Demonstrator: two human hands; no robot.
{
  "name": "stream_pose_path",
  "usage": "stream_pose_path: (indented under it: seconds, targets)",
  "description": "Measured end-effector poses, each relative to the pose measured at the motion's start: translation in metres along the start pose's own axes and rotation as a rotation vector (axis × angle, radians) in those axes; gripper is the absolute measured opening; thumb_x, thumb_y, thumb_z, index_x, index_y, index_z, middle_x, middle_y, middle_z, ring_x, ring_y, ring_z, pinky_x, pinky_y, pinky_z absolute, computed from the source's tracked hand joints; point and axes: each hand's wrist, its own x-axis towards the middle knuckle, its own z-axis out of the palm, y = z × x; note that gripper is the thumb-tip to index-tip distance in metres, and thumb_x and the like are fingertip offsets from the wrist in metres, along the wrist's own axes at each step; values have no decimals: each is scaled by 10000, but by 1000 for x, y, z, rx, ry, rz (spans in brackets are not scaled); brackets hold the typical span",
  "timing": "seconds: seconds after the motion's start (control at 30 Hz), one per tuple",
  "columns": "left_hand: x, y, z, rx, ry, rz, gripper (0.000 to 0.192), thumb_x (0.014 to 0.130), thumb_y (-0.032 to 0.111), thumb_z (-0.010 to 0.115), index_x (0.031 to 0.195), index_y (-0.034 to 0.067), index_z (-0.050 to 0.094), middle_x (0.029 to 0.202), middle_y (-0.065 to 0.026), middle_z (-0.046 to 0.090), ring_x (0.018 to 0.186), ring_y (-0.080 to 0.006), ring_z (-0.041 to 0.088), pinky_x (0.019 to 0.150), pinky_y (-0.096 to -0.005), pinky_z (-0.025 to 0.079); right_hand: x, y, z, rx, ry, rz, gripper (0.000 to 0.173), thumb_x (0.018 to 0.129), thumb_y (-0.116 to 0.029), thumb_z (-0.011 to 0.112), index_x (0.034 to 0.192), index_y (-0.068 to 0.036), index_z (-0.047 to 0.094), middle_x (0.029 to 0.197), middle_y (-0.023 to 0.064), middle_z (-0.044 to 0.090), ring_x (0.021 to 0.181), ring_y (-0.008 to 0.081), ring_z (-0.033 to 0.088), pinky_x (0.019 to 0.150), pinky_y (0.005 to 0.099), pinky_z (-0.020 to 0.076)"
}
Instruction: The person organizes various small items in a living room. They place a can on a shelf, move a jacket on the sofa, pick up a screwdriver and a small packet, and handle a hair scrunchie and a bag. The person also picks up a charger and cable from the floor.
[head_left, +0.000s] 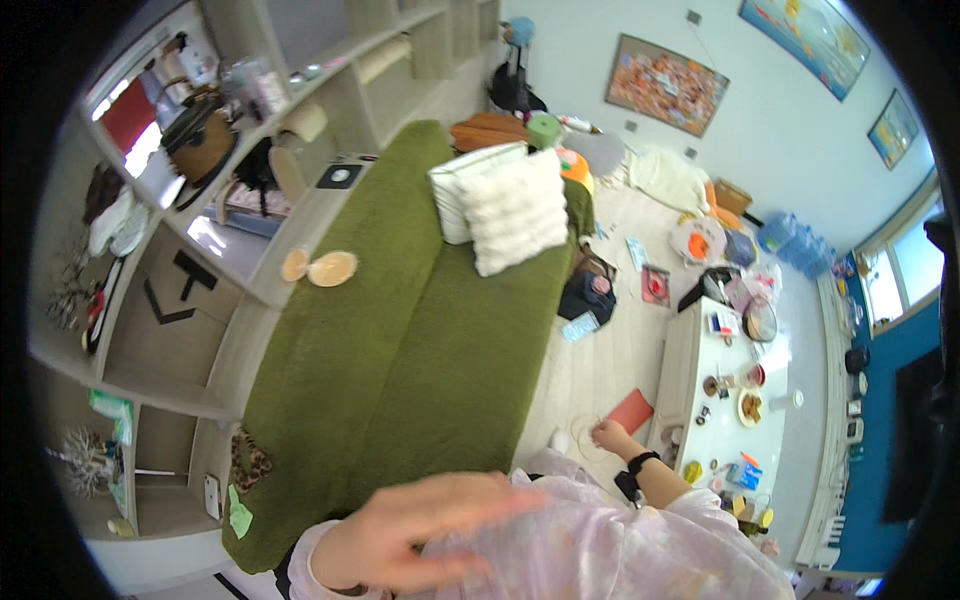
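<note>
My right hand (613, 438) reaches down beside the white coffee table and grips the end of a flat red item (631, 411), perhaps a folder or pouch. A black band circles that wrist. Blurred and close to the camera, my left hand (420, 517) hangs over the near end of the green sofa (390, 360) with its fingers apart and nothing in them. A thin pale cord (583, 435) loops on the floor beside my right hand.
Two white cushions (514, 214) lean on the sofa. The coffee table (739, 442) holds a plate of food (750, 408), cups and small packets. A black bag (589, 292) and blue packets (580, 328) lie on the floor. Shelving (225, 367) stands behind the sofa; water bottles (795, 244) stand by the wall.
</note>
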Motion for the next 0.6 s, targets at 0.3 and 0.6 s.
stream_pose_path:
  seconds: [0.3, 0.6]
  targets:
    - [247, -43, 103, -616, -414, 271, 371, 867, 90, 638, 1188, -92, 605, 1178, -205, 618, 1048, -309, 622, 856, -368, 509, -63, 0, -109, -168, 225, 71, 251, 831, -192, 635, 1012, -25, 681, 919, 197, 693, 873, 348, 674, 778, 414, 530]
    - [370, -96, 175, -969, -271, 225, 356, 849, 153, 677, 1125, -68, 634, 1107, -201, 641, 923, -319, 643, 813, -369, 509, -151, 171, -169, 51, 582, 515, 266, 818, -214, 613, 959, -1, 687, 817, 161, 697, 782, 264, 673, 709, 352, 517]
